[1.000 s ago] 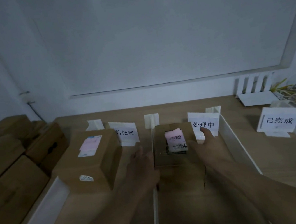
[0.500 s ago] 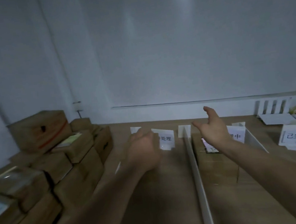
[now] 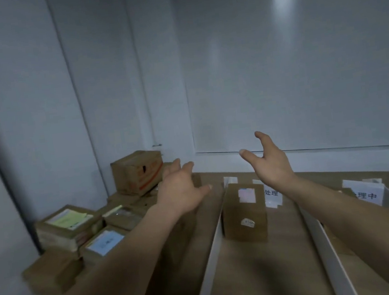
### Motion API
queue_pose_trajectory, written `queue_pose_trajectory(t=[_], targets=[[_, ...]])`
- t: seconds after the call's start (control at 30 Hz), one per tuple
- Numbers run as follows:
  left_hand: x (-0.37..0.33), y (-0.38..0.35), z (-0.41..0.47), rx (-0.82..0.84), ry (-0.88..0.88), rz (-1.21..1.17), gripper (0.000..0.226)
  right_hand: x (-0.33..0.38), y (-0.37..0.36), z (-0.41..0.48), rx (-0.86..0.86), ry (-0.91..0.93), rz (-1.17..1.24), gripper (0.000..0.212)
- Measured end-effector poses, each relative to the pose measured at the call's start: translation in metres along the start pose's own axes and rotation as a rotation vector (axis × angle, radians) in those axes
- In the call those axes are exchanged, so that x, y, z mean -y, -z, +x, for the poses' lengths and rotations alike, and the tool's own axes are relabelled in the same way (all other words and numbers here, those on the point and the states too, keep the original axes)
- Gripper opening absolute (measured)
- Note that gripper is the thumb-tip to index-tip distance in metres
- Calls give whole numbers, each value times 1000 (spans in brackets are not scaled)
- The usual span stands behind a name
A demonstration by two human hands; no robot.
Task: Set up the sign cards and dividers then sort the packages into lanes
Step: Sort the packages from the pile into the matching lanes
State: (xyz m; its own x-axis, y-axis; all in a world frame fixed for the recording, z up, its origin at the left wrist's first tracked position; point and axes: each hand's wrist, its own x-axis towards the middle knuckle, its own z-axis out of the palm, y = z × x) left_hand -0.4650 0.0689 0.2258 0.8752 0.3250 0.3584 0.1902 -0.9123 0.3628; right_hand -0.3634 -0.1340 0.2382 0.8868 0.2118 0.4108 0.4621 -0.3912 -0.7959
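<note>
Empty hands out toward the unsorted pile

The table carries the whole set-up, and a pile of brown boxes waits at its left end, outside the lanes, probably so each can be taken in turn. Two white dividers run from the near edge to the far, standing on edge to wall off the lanes. One box sits between them, close against the left one. The left hand and right hand hover apart in the air, fingers spread and loose, holding nothing; spaced, I judge, to take a box by two sides. A card stands at this lane's far end to name it, and a second card heads the next lane. A pink note lies on the box top, readable from above
</note>
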Motion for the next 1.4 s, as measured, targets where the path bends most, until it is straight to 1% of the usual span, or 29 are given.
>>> queue_pose_trajectory(t=[0.17,0.4,0.57,0.7,0.8,0.87,0.9,0.97,1.03,1.17,1.23,1.33,1.4], targets=[[33,23,1,-42,40,26,86,27,-30,8,39,74,15,73],[77,36,16,-53,120,67,91,35,-88,40,144,73,124,76],[116,49,21,-74,208,90,87,43,-140,60,225,74,184,76],[158,60,17,-92,313,72,88,59,-186,63,301,83,212,77],[201,70,15,-110,383,82,89,77,-218,62,367,95,221,70],[231,75,14,-122,427,93,89,88,-242,61,404,118,196,65],[246,77,13,-127,453,94,87,92,-255,61,421,127,179,66],[279,80,12,-140,506,85,79,100,-282,57,465,133,131,70],[314,83,12,-148,532,82,69,107,-308,52,514,132,88,68],[381,92,19,-109,577,61,58,118,-364,43,614,111,-11,74],[407,95,27,-88,599,17,55,122,-391,41,659,100,-76,72],[433,95,38,-49,648,-61,52,128,-425,38,720,53,-118,71],[447,91,43,-9,644,-99,50,129,-446,35,744,23,-146,71]])
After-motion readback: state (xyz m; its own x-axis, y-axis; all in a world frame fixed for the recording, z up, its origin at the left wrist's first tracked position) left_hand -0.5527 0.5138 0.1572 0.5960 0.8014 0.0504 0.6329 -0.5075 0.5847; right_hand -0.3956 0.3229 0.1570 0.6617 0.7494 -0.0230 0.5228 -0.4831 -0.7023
